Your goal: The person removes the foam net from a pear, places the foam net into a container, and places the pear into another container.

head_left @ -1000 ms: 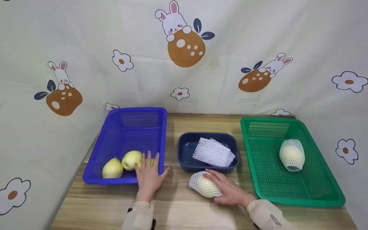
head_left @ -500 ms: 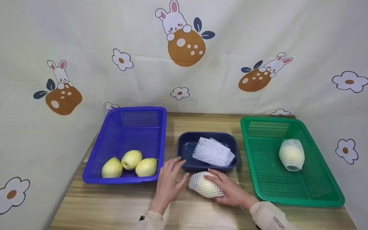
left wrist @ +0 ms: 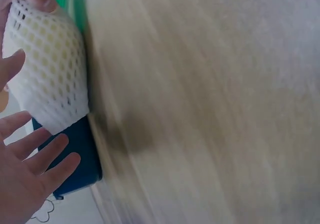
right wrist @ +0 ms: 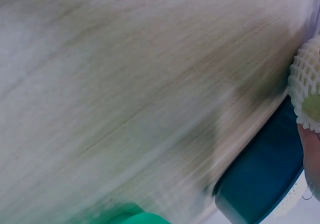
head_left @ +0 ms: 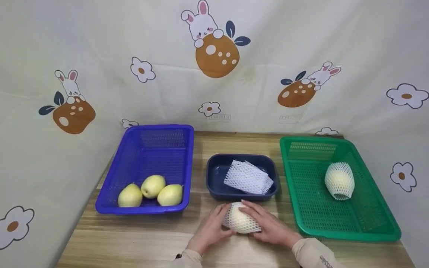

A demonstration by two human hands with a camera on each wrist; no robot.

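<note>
A pale yellow pear in a white foam net sleeve (head_left: 241, 219) is at the front middle of the wooden table. My right hand (head_left: 270, 225) grips its right end, thumb and fingers on opposite sides. At its left end is my left hand (head_left: 211, 227), with thumb and fingers spread around the sleeve. In the left wrist view the left fingers (left wrist: 45, 156) are nearly straight beside the sleeve's end. The right wrist view catches only part of the netted pear (right wrist: 307, 81) at its edge. Behind the hands, a navy tray (head_left: 216, 175) holds flat foam net sleeves (head_left: 248, 178).
On the left stands a blue basket (head_left: 188, 160) with three bare pears (head_left: 153, 186) in its near end. A green basket (head_left: 305, 208) on the right holds another netted pear (head_left: 340, 181). A printed cloth (head_left: 259, 74) hangs behind the table.
My left hand has left the pears in the blue basket and moved right to the netted pear. My right hand keeps its grip, and the netted pear has shifted slightly.
</note>
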